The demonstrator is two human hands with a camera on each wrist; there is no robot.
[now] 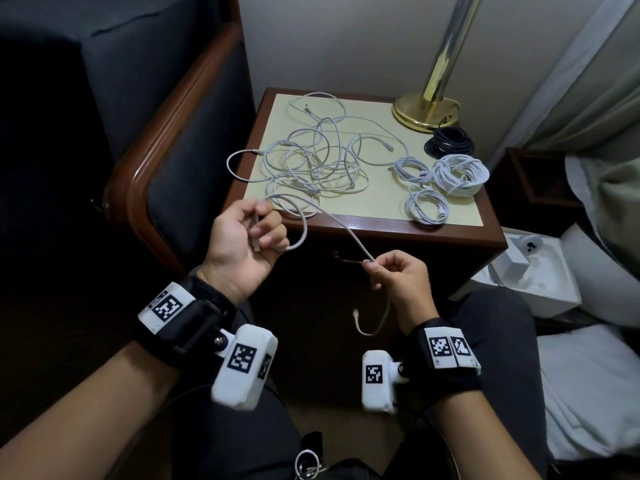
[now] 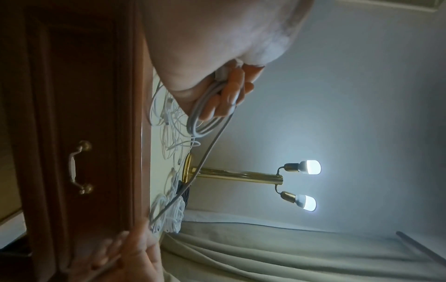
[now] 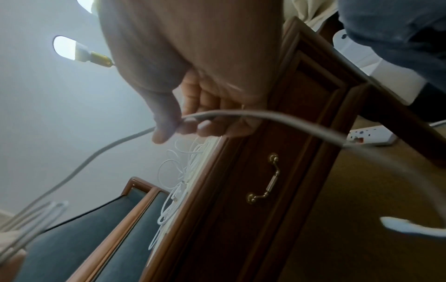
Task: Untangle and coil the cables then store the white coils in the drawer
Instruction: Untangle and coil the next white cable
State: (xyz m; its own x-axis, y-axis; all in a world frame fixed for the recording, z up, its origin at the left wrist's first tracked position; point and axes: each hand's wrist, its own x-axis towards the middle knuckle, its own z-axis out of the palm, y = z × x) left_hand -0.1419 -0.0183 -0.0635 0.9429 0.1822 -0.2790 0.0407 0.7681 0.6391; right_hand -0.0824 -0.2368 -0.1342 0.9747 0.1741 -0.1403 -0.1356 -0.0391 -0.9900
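- Nightstand (image 1: 398, 233): ahead of both my hands; its drawer (image 2: 79, 166) is closed.
- Tangle of white cables (image 1: 318, 161): on top, beyond my left hand (image 1: 242, 244).
- Three white coils (image 1: 460, 173): beyond my right hand (image 1: 398, 275).
- White cable (image 1: 349, 232): loops gripped in my curled left fingers; my right thumb and fingertips pinch the run, its end hanging below.

Black wrist straps (image 1: 194, 317), white marker-tagged camera pods (image 1: 244, 367), dark trousers (image 1: 491, 317).
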